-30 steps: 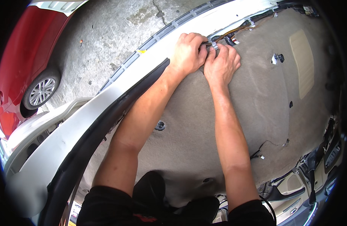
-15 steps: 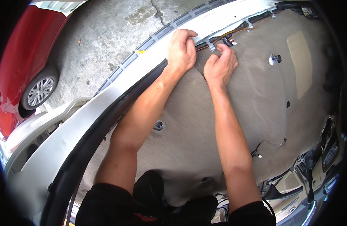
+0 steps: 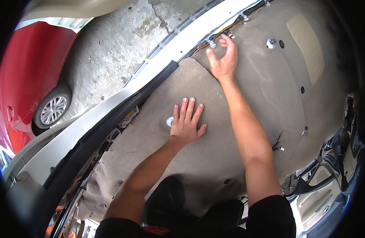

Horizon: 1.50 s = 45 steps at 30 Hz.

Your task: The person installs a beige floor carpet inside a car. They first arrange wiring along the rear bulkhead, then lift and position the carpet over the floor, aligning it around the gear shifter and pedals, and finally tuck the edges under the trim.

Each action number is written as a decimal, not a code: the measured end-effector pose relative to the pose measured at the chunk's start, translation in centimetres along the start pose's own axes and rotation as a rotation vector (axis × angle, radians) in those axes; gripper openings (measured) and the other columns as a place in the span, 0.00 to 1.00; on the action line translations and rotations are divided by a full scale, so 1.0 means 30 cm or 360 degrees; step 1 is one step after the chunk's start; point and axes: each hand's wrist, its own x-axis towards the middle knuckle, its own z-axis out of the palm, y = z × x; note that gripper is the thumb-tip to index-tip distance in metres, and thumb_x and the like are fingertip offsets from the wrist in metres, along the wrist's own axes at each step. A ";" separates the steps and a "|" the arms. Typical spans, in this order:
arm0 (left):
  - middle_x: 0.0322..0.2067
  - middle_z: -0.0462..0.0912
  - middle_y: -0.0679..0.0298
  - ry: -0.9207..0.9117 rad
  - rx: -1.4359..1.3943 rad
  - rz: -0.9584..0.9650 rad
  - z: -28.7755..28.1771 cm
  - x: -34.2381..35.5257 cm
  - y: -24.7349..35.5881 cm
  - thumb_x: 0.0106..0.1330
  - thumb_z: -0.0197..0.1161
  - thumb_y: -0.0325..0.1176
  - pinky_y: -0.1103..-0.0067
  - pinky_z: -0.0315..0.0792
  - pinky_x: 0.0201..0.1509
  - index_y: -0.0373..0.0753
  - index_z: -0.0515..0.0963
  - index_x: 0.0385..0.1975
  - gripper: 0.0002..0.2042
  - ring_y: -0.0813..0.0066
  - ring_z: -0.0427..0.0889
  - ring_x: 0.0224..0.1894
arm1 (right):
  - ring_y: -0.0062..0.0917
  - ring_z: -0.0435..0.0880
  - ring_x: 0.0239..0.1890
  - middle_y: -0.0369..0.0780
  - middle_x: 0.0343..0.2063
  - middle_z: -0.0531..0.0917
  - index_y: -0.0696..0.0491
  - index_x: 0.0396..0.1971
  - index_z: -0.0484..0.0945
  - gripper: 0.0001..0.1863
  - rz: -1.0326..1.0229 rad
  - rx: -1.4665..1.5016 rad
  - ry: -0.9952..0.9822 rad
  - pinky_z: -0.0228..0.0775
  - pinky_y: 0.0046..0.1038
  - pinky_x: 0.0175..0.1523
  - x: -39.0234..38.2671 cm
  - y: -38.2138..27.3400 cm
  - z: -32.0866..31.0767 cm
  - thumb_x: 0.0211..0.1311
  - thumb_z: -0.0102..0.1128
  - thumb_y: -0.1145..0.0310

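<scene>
Grey-brown car floor carpet (image 3: 214, 142) spreads beneath both arms. My left hand (image 3: 187, 125) lies flat on it, fingers spread, beside a round opening (image 3: 169, 121) with something pale showing inside. Higher up, near the white door sill (image 3: 194, 32), my right hand (image 3: 224, 61) has its thumb and fingers apart and curved, with nothing visible between them. Its fingertips are close to an orange-and-black wiring harness (image 3: 233, 27) and a pale clip (image 3: 211, 43) along the carpet's edge. Whether a fingertip touches the wires I cannot tell.
A black rubber door seal (image 3: 123, 107) runs along the left side. Outside are concrete ground (image 3: 107, 51) and a red car (image 3: 39, 59). A loose connector (image 3: 281, 148) sticks up through the carpet at right, and beige trim (image 3: 317, 202) lies lower right.
My left hand has come down from the sill onto the carpet and spread flat. The right hand stays near the harness, with its fingers further apart. The whole view has shifted.
</scene>
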 end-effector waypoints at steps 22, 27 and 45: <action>0.79 0.49 0.51 0.0364 0.0211 -0.0128 0.014 -0.028 0.027 0.71 0.56 0.53 0.53 0.37 0.84 0.47 0.56 0.78 0.38 0.52 0.42 0.83 | 0.49 0.47 0.82 0.52 0.79 0.51 0.52 0.79 0.55 0.43 0.0190 -0.0674 -0.0440 0.34 0.67 0.79 -0.724 -0.186 -0.374 0.72 0.57 0.47; 0.78 0.52 0.51 0.0541 0.0229 -0.0061 0.007 -0.025 0.045 0.72 0.57 0.51 0.52 0.39 0.84 0.45 0.58 0.77 0.36 0.52 0.45 0.82 | 0.42 0.38 0.84 0.49 0.81 0.45 0.53 0.81 0.47 0.43 0.0505 -0.0950 -0.0887 0.32 0.54 0.83 -0.876 -0.205 -0.423 0.78 0.44 0.41; 0.81 0.37 0.48 0.0516 0.0223 -0.1640 0.356 -1.223 -0.337 0.70 0.46 0.72 0.50 0.30 0.83 0.40 0.41 0.81 0.51 0.47 0.32 0.83 | 0.15 0.78 0.29 0.34 0.27 0.84 0.52 0.52 0.87 0.13 0.0575 -0.0383 -0.0003 0.72 0.24 0.37 -1.005 -0.267 -1.308 0.73 0.65 0.64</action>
